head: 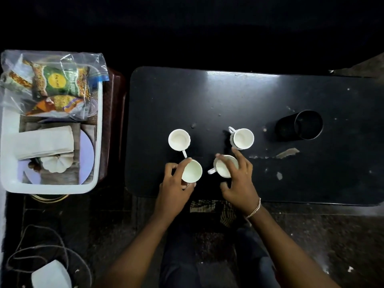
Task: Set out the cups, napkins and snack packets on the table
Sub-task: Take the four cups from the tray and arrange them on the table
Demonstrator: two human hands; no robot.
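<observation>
The fingers (182, 166) of the left hand (173, 185) are curling round the near-left cup (192, 171), the forefinger lying along its far rim and the thumb pressing the near wall, so this hand is gripping the cup by its body, not by a handle. The right hand (239, 180) is arching over the near-right cup (225, 166), its fingers spreading down across the rim and the right side while the thumb is sitting close by the near wall (whether it is actually touching cannot be told); the cup's handle is pointing left, free of the hand. Both cups are standing upright near the front edge of the black table (207, 96), with the far-left cup (179, 139) and far-right cup (242, 138) standing just beyond them, making a loose square. These look like small glazed ceramic cups: light, stiff, smooth enough to slip and likely to chip if knocked together, so taking each by the wall or the handle and setting it down gently seems wisest. Further out, a black holder (299, 125) is sitting to the right, and on the left a white tub (99, 121) is holding the folded napkins (44, 142) and the snack packets (56, 84) inside a clear bag (12, 59), not yet set out.
</observation>
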